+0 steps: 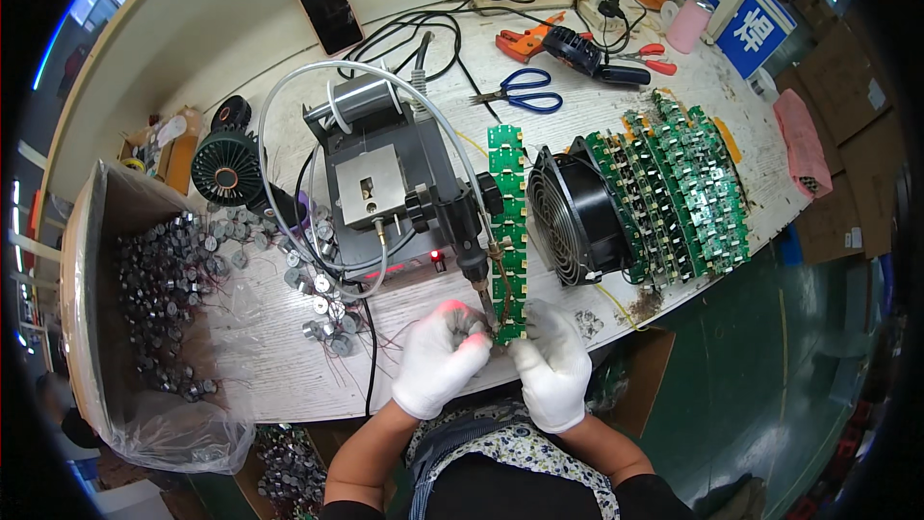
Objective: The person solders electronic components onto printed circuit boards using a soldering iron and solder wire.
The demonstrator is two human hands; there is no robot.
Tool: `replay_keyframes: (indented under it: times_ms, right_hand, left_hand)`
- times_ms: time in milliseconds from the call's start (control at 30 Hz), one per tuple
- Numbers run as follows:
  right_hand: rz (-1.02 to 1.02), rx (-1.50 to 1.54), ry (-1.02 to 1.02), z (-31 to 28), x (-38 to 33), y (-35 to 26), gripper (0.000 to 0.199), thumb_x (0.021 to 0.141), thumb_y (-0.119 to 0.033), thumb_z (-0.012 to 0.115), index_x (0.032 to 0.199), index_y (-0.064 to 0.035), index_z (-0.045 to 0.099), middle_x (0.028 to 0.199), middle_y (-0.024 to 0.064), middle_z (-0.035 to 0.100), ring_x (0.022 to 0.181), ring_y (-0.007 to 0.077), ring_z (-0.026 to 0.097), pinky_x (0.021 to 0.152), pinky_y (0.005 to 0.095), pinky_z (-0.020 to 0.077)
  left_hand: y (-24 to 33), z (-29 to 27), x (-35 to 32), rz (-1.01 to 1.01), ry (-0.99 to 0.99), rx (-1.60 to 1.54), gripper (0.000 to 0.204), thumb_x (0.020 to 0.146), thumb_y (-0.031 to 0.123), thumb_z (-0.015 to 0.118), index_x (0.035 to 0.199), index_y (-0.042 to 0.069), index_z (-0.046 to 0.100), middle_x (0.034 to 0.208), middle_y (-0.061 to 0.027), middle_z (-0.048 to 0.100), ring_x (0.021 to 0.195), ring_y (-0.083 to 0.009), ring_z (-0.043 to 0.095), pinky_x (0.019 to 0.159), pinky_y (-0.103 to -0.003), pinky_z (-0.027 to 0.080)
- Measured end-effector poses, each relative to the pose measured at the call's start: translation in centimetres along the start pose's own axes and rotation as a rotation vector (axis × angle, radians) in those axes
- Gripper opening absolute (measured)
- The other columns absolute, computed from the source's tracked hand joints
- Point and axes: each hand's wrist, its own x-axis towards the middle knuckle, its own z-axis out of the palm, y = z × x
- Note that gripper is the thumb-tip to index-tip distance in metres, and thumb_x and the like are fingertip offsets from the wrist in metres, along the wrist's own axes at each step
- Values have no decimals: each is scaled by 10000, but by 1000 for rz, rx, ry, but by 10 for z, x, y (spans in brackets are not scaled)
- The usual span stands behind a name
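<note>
White-gloved L hand (438,361) & R hand (555,371) flank near end of green PCB strip (514,221). Strip lies lengthwise on worktop (269,376), btwn soldering stn (371,183) (L) and black fan (577,217) (R). Iron (470,252) angles down at strip's near end, tip just beside L fingertips.

Risks, my read:
- Glove burn if L fingers drift into tip; v. little clearance.
- Bad joint or bridge if strip gets nudged during contact; hands prob. the main thing steadying that end.
- Thin leads off loose motors (321,305) could snag L wrist & drag parts over.
- Fan may chill joint if running; can't tell if it's on.

Pose: forearms (371,453) come in from bottom edge, converging at strip. L: fingers bunched together, red glow on glove; poss. small grey part in pinch, can't confirm. R: thumb side against/near strip's R edge, fingers curled; can't tell if clamped on it, contact pt hidden.
</note>
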Motion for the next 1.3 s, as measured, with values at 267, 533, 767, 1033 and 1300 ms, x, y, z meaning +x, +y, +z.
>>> replay_keyframes:
  times_ms: [267, 533, 767, 1033, 1300]
  right_hand:
    - [93, 117, 7, 0, -1, -3, 384, 847, 64, 619, 1224, 71, 544, 1201, 129, 503, 1031, 205, 596, 868, 313, 520]
    - [-23, -3, 5, -1, -2, -2, 378, 840, 60, 636, 1210, 59, 559, 1196, 137, 526, 1033, 212, 598, 860, 309, 525]
    - [-175, -219, 0, -5, -3, 7, 399, 808, 39, 679, 1195, 28, 581, 1147, 148, 571, 999, 250, 604, 858, 320, 511]
    - [-28, -104, 26, 0, -5, 5, 385, 831, 5, 665, 1201, 54, 570, 1149, 142, 557, 1011, 239, 597, 857, 325, 510]
    - [138, 36, 14, 2, -3, -1, 404, 840, 50, 600, 1238, 74, 539, 1182, 136, 522, 1019, 206, 596, 885, 291, 497]
  left_hand:
    - [-5, 1, 1, 27, 21, 47, 120, 799, 61, 609, 887, -12, 572, 713, 0, 582, 619, -58, 519, 564, -230, 444]
    - [1, 1, -3, 53, 26, 59, 123, 794, 50, 602, 890, -22, 581, 714, -6, 591, 638, -60, 525, 596, -231, 454]
    - [12, 3, -4, 103, 36, 192, 129, 784, 50, 602, 884, -30, 588, 720, -4, 590, 649, -60, 524, 590, -232, 451]
    - [3, 1, 0, 61, 47, 237, 105, 781, 64, 600, 837, -24, 589, 711, -7, 589, 637, -64, 520, 584, -230, 448]
    - [0, -1, -1, 18, 17, 167, 92, 780, 57, 595, 822, -23, 575, 701, -8, 583, 615, -67, 517, 562, -233, 444]
